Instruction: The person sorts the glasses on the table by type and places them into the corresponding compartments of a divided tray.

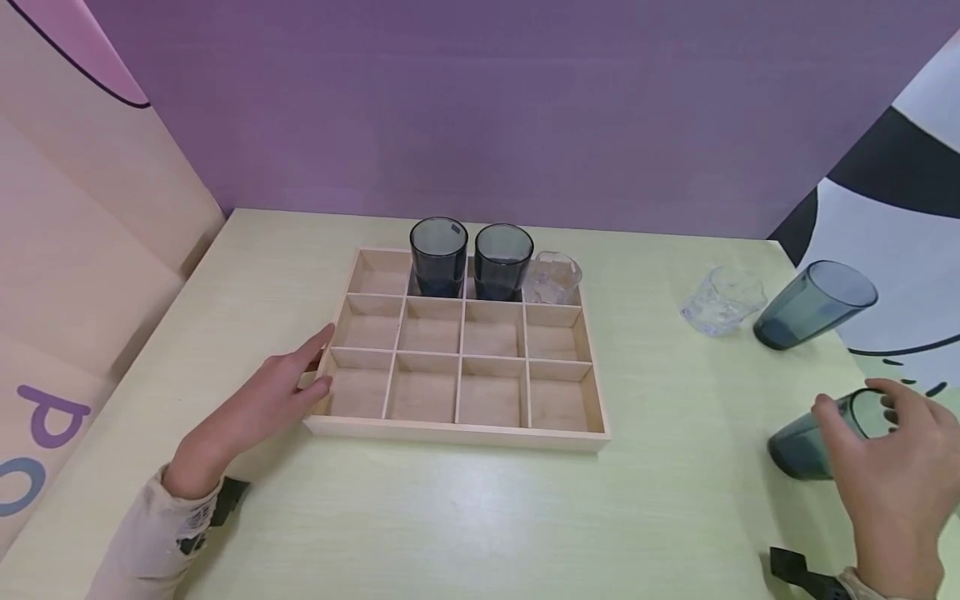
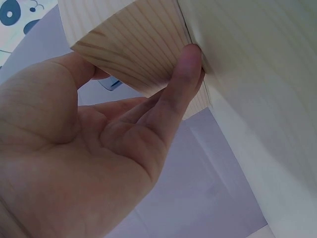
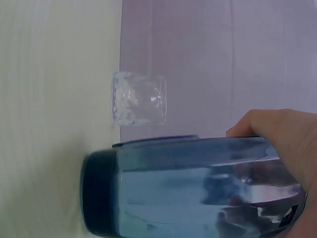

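In the head view a wooden compartment tray (image 1: 457, 432) lies mid-table. My left hand (image 1: 262, 404) holds its left side wall. In the left wrist view, the fingers (image 2: 171, 94) lie against the wood's outer face. My right hand (image 1: 896, 454) grips a tall blue-grey glass (image 1: 802, 450) near its rim at the table's right side. In the right wrist view that glass (image 3: 163, 193) fills the lower part, its dark base to the left. Two dark tumblers, the left one (image 1: 438, 262) and the right one (image 1: 503, 265), stand in the back row's middle compartments. A clear glass (image 1: 553, 279) occupies the back right compartment.
Beyond the gripped glass stand another tall blue-grey glass (image 1: 813, 304) and a short clear glass (image 1: 722, 302), both near the right table edge. A purple wall (image 1: 480, 117) closes off the back, with patterned panels on both sides.
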### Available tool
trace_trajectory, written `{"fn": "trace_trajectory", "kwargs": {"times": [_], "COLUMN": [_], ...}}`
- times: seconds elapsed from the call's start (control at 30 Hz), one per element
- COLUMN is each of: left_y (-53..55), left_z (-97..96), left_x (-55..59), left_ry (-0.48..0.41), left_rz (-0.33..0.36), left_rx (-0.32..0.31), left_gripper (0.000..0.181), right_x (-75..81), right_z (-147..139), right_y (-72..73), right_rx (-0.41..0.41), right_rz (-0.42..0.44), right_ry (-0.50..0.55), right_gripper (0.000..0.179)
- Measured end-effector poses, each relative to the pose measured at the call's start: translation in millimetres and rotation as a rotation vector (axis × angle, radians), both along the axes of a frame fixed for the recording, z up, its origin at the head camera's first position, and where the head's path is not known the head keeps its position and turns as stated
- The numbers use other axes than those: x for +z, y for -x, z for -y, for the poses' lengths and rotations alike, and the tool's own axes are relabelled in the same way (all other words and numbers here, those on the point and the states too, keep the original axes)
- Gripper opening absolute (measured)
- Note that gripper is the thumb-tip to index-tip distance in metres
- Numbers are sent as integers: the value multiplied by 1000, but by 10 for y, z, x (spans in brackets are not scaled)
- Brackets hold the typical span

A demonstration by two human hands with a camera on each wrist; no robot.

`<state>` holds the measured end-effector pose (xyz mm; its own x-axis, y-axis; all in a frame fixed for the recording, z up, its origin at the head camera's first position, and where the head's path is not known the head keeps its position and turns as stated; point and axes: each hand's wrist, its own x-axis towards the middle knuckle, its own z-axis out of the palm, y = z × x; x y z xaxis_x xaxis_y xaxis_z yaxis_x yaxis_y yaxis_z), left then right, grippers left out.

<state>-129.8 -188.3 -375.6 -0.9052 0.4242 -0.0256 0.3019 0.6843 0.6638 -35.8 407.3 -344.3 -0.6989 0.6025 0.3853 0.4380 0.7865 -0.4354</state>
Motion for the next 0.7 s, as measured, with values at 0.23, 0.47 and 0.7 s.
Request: {"fn": "trace_trajectory", "kwargs": {"times": [0.23, 0.47, 0.7], "left_y": [13, -2, -11], "left_z": [1, 0, 0], "left_x": [-15, 0, -1], "left_ry": [-2, 0, -5], "left_rz": [0, -15, -16], "left_rx": [-2, -5, -7], "left_gripper": [69, 69, 69], "right_x": [105, 223, 364], "right_z": [104, 200, 353], "right_y": [39, 140, 291], "right_rx": [122, 233, 392], "right_rz": [-130, -154, -280], "right_ry": [-56, -131, -146], "right_gripper": [53, 51, 46]}}
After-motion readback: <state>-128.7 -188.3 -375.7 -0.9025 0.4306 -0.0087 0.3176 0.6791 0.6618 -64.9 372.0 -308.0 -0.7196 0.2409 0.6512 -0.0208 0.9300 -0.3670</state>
